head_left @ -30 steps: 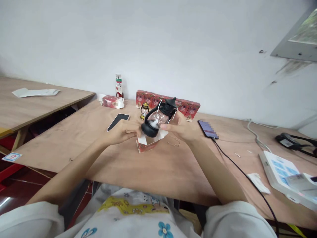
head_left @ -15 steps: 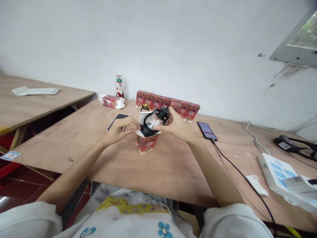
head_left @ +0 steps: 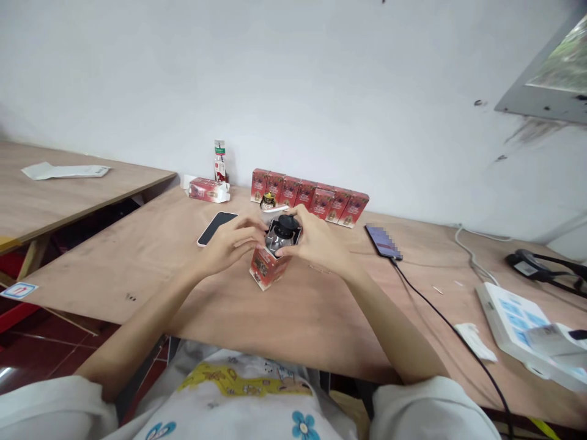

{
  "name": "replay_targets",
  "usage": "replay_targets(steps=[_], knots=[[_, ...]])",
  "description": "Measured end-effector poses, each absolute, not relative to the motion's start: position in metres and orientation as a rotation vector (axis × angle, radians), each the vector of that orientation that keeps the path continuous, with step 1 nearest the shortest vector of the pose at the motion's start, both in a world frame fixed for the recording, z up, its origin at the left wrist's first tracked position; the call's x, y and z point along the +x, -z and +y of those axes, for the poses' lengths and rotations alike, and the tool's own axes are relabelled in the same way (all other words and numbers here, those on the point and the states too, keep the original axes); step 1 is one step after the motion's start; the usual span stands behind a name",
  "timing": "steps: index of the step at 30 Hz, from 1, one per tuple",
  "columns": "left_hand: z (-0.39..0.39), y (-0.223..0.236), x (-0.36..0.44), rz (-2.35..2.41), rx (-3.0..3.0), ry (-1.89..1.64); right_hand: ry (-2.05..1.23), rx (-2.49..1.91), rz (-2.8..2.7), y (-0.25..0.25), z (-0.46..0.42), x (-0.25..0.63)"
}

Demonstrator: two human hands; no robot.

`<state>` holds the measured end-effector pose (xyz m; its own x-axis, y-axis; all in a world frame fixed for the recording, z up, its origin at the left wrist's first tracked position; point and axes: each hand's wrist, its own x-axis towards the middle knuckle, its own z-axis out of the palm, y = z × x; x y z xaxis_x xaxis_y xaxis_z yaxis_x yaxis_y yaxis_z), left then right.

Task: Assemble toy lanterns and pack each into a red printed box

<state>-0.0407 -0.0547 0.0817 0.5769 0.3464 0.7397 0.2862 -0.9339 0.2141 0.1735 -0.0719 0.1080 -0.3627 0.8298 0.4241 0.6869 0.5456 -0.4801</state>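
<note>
A small black lantern point(head_left: 285, 230) with a clear globe stands partly inside an open red box point(head_left: 268, 269), its black cap and upper globe above the rim. The box is tilted a little on the table. My right hand point(head_left: 314, 241) curves around the lantern's right side, thumb at the globe and fingers by the cap. My left hand point(head_left: 233, 241) is at the box's left edge, its fingertips closed against the rim. Just behind the box sits another lantern with a gold top point(head_left: 268, 200). The lantern's base is hidden in the box.
Several red boxes point(head_left: 288, 190) line the wall, and an opened one point(head_left: 208, 189) lies to their left beside a bottle point(head_left: 221, 162). A phone point(head_left: 216, 228) lies left; another phone point(head_left: 383, 241) with a black cable lies right, near a power strip point(head_left: 513, 318).
The black lantern has gone from tilted above the box to more upright and deeper inside it. My right hand has moved down and left with it.
</note>
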Motion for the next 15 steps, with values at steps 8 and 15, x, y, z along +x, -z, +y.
replay_targets(steps=[8, 15], knots=[[-0.059, -0.083, -0.038, 0.602, 2.773, -1.202, -0.230, -1.211, -2.278, -0.103, -0.062, 0.175], [-0.058, -0.083, -0.038, 0.647, 2.775, -1.278, -0.579, -0.932, -2.162, -0.113, -0.061, 0.186]])
